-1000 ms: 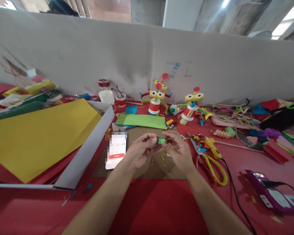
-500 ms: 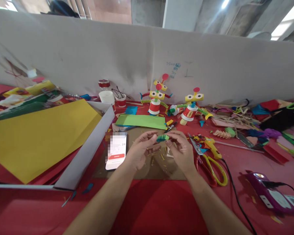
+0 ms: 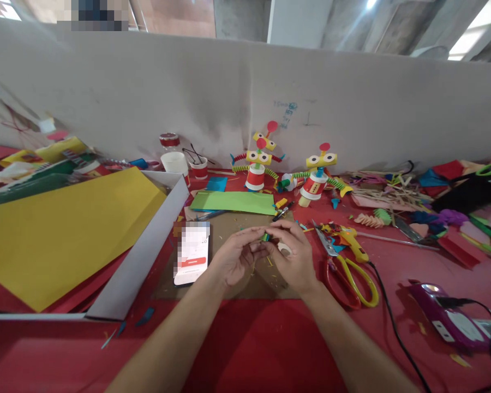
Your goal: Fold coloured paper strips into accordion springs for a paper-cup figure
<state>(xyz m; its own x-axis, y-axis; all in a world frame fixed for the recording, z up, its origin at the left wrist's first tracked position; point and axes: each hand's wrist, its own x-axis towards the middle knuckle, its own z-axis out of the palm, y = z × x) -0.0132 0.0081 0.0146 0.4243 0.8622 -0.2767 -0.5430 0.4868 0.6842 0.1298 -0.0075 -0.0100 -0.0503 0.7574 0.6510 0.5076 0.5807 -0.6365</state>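
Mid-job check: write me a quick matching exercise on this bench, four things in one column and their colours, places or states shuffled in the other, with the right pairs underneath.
Things:
1. smartphone
2. scissors
3. hot glue gun
4. small green paper piece

Descriptions:
A. yellow body, black cord at its handle end
B. at the fingertips of the left hand and right hand
C. screen lit
D. one red handle loop, one yellow

Pairs: 1-C, 2-D, 3-A, 4-B

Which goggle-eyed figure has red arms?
The rear figure of the overlapping left pair, near the wall. The front figure of that pair and the separate right-hand figure have greenish arms.
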